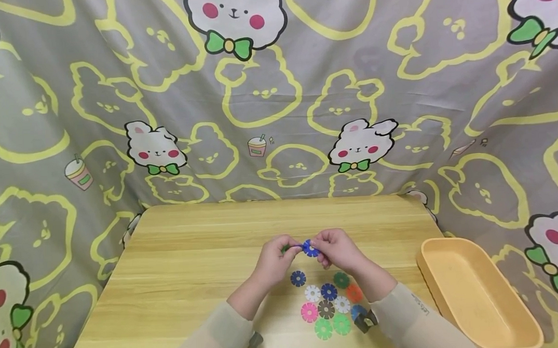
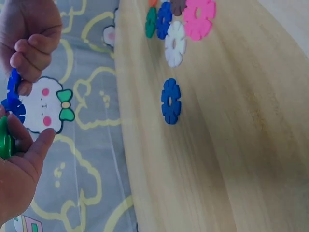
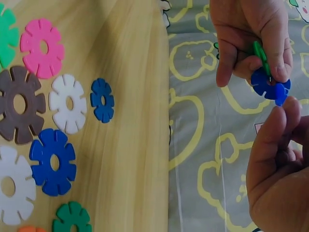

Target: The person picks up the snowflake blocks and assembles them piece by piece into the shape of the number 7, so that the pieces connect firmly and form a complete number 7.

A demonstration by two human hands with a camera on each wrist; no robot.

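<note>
Above the table, both hands meet over linked notched plastic discs. My left hand (image 1: 274,261) pinches a blue disc (image 3: 263,85) joined to a green disc (image 3: 260,54), which lies against its fingers. With thumb and fingertips, my right hand (image 1: 339,250) grips another blue disc (image 1: 310,249), set crosswise at the edge of the first. In the right wrist view this disc shows edge-on, so I cannot tell how deep the slots interlock. Nearest below the hands lies a loose dark blue disc (image 1: 298,278).
Several loose discs lie close together on the wooden table (image 1: 181,282), among them a pink disc (image 1: 309,312), a brown disc (image 1: 326,309) and an orange disc (image 1: 354,293). A yellow-orange tray (image 1: 476,290) stands at the right. A patterned curtain (image 1: 276,101) surrounds the table's far sides.
</note>
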